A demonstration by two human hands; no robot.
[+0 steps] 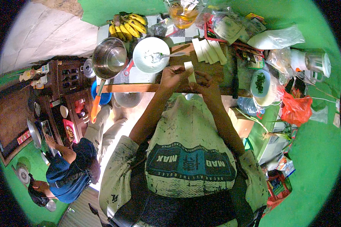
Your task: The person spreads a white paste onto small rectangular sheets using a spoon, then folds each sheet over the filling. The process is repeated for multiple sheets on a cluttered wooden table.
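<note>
Between my hands, over the near edge of the table, is a narrow pale strip (pixel 189 71), flat and folded-looking. My left hand (pixel 173 76) pinches it from the left. The fingers of my right hand (pixel 206 84) close on its lower right side. Several similar pale strips (pixel 209 51) lie fanned out on a wooden board (pixel 182 49) just beyond my right hand. Left of the board stands a white bowl (pixel 140 53) with some white paste inside. A metal spoon (pixel 174 54) rests in it, its handle reaching over the board.
A steel saucepan (pixel 109 57) stands left of the bowl, its orange handle (pixel 96 108) jutting past the table edge. Bananas (pixel 129 27) and plastic bags (pixel 225 26) line the back. At right are a tub of chopped greens (pixel 260 84) and a red bag (pixel 296 108). Another person (pixel 70 170) works at far left.
</note>
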